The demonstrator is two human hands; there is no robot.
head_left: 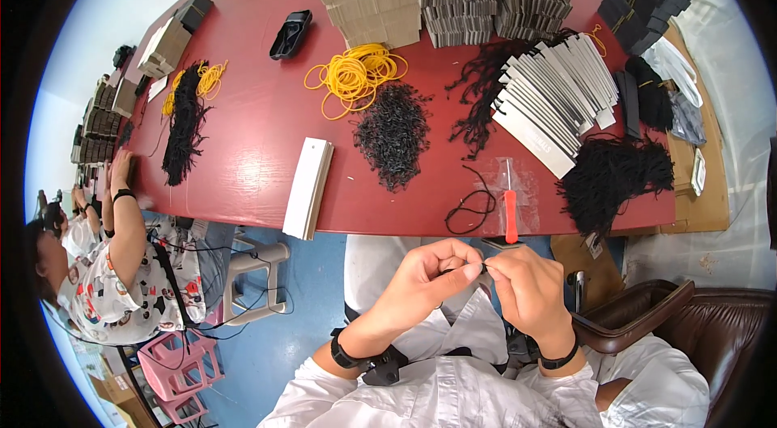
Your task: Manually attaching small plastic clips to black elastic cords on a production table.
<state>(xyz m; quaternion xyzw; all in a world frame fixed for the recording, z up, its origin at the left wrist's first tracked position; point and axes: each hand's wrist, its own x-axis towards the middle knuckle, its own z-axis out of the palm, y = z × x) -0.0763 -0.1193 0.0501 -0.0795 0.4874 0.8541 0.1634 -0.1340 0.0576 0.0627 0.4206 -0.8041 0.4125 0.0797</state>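
While the left hand (437,276) and right hand (528,286) pinch a small black piece (484,268), mostly hidden, before the surface (243,177), a red-handled tool (511,216) and a black cord (492,201) lie between them and the fanned white strips (550,96).

Red tabletop (251,116): smooth, glossy — catching light.
Fanned white tags (558,96): matt card.
Black cord bundle (619,173): matt, fibrous textile.
Orange-handled tool (511,216): shiny plastic grip, slim metal shaft.
Brown armchair (724,335): leather-look upholstery — creased, glossy.
Pink stools (174,357): smooth plastic.
Yellow bands (354,76): smooth, rubbery.
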